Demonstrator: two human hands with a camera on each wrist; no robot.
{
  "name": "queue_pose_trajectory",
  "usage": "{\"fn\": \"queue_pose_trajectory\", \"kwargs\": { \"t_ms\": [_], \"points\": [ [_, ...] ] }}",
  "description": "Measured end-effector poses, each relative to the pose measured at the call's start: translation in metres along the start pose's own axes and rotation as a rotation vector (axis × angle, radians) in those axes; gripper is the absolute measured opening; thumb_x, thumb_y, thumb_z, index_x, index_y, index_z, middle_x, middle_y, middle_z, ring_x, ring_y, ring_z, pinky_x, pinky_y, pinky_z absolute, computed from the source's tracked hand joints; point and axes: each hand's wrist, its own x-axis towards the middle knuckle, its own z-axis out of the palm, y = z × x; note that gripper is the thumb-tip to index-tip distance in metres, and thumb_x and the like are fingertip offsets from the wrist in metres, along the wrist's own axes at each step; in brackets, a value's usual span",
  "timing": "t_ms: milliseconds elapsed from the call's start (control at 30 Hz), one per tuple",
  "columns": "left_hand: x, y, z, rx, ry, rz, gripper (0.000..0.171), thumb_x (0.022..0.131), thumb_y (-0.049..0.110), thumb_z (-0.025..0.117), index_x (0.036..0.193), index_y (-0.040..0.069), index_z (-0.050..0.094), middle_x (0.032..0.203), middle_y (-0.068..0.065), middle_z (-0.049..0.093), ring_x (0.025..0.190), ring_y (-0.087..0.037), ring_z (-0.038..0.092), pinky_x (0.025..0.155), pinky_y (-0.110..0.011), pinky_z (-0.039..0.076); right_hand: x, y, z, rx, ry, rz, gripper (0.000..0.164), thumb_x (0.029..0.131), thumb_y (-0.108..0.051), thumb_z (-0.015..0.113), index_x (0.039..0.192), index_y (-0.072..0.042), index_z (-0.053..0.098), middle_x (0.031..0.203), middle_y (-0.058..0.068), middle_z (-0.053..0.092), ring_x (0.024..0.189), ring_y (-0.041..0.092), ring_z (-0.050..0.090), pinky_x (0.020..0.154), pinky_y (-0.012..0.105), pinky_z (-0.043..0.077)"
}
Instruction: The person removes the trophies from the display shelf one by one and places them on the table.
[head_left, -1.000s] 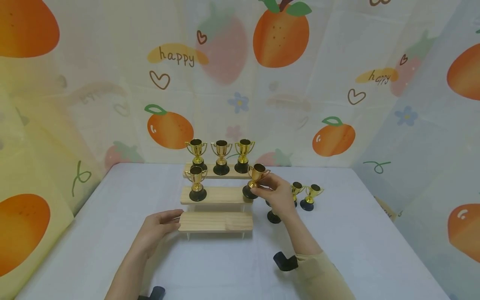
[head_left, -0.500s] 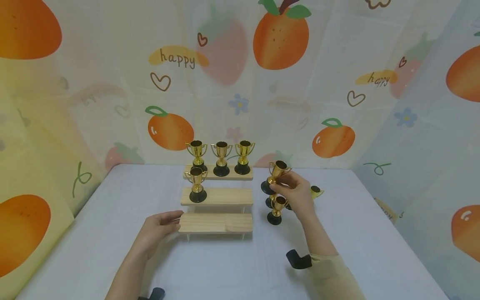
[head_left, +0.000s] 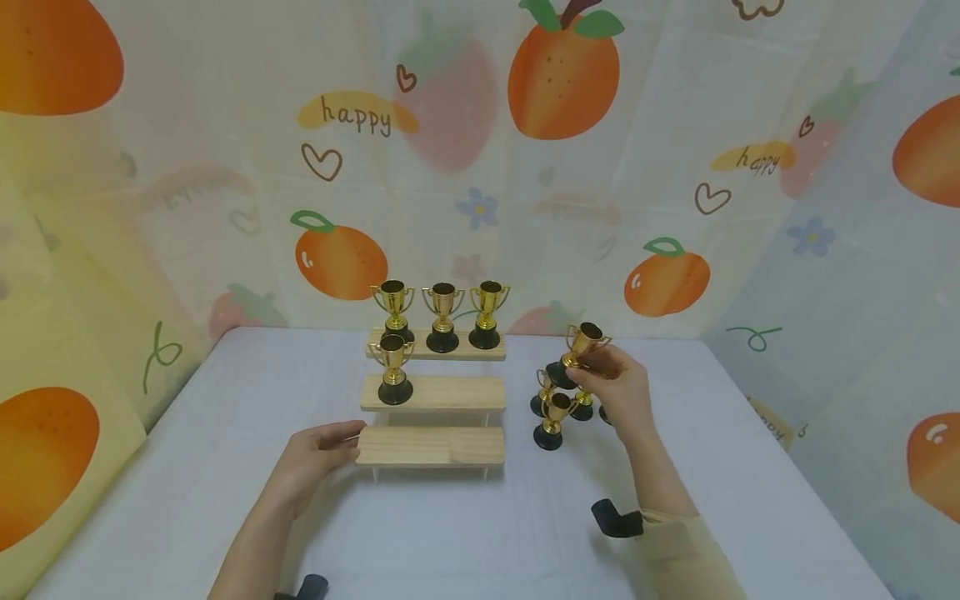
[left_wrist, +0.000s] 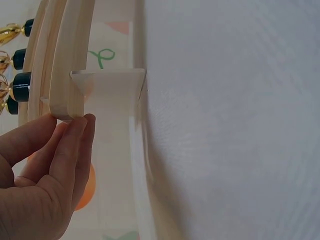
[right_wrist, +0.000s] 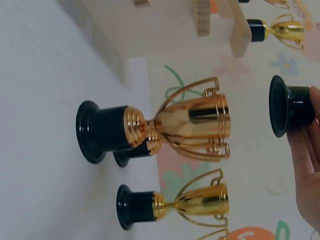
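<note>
A small gold trophy point(head_left: 584, 340) on a black base is tilted in my right hand point(head_left: 622, 385), pinched low by thumb and fingers above the table. In the right wrist view its black base point(right_wrist: 295, 107) shows at the fingertips. My left hand point(head_left: 318, 458) pinches the left end of the lowest wooden shelf point(head_left: 431, 447), thumb and fingertips at the corner in the left wrist view. Three trophies stand in a row on the top shelf point(head_left: 455, 354), among them a middle one point(head_left: 443, 315). One trophy point(head_left: 393, 367) stands at the left of the middle shelf point(head_left: 457, 392).
Right of the shelves several trophies stand on the white-covered table point(head_left: 420, 542); the nearest trophy point(head_left: 552, 421) is in front, others partly hidden by my right hand. A fruit-print cloth point(head_left: 480, 217) hangs behind. Clear supports point(left_wrist: 107, 75) hold up the lowest shelf.
My right hand has carried its trophy away from the middle shelf's right end, rightward over the standing trophies. The left hand stays at the lowest shelf's end.
</note>
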Motion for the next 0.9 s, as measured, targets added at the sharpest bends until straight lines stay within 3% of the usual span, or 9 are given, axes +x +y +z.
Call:
{"fn": "queue_pose_trajectory", "kwargs": {
  "t_ms": [133,433,567,900],
  "points": [
    [0.001,-0.001,0.0,0.004,0.005,0.001,0.046,0.091,0.004,0.063,0.136,-0.004,0.055,0.139,-0.027,0.057,0.125,-0.035,0.062,0.1,-0.037,0.056,-0.001,0.006,-0.007,-0.02,0.028,0.021,0.033,0.082,-0.017,0.081,0.108,-0.003,0.067,0.093,-0.02,0.07,0.092,-0.004,0.067,0.076,0.017,0.059],
    [0.001,-0.002,0.001,-0.004,0.002,-0.002,0.047,0.091,0.004,0.062,0.136,-0.005,0.055,0.14,-0.027,0.056,0.126,-0.035,0.061,0.099,-0.036,0.057,0.0,0.022,-0.024,-0.044,0.077,0.052,0.034,0.083,-0.019,0.08,0.109,-0.001,0.067,0.094,-0.023,0.068,0.094,-0.01,0.065,0.08,0.01,0.055],
    [0.001,-0.002,0.001,-0.007,0.001,-0.001,0.047,0.091,0.003,0.062,0.136,-0.004,0.055,0.14,-0.027,0.057,0.126,-0.035,0.061,0.1,-0.036,0.056,-0.002,0.027,-0.032,-0.079,0.086,0.072,0.037,0.083,-0.022,0.08,0.11,-0.002,0.066,0.09,-0.028,0.066,0.091,-0.01,0.064,0.079,0.01,0.055],
    [0.001,-0.002,0.0,-0.003,0.001,-0.004,0.047,0.091,0.002,0.062,0.137,-0.004,0.054,0.14,-0.026,0.057,0.127,-0.035,0.061,0.099,-0.035,0.056,-0.007,0.035,-0.039,-0.047,0.077,0.121,0.039,0.083,-0.016,0.08,0.113,0.003,0.064,0.088,-0.029,0.066,0.091,-0.01,0.064,0.078,0.009,0.054]
  ]
}}
